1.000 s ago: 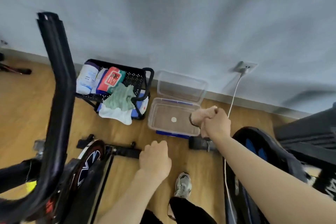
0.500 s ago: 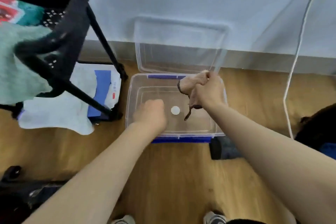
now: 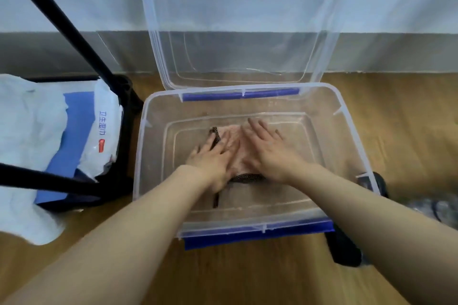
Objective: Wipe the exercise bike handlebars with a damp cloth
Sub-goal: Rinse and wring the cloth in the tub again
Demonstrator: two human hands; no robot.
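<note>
A pink cloth (image 3: pixel 235 142) with a dark netted edge lies flat on the bottom of a clear plastic tub (image 3: pixel 347 116) that stands on the wooden floor. My left hand (image 3: pixel 213 158) presses on the cloth's left part with straight fingers. My right hand (image 3: pixel 266 148) lies flat on its right part, fingers spread. Both hands hide much of the cloth. The tub's clear lid (image 3: pixel 238 25) leans open against the wall. No handlebars are in view.
A black wire cart (image 3: pixel 124 116) stands left of the tub, holding a blue-and-white wipes pack (image 3: pixel 99 131) and a white cloth (image 3: pixel 27 143). Black bars (image 3: pixel 62 22) cross the upper left. A dark bike foot (image 3: pixel 347 247) lies at the tub's right front corner.
I have bent closer to the tub. My right hand has let go of the cloth it held above the tub; both hands now lie flat on it on the tub's bottom.
</note>
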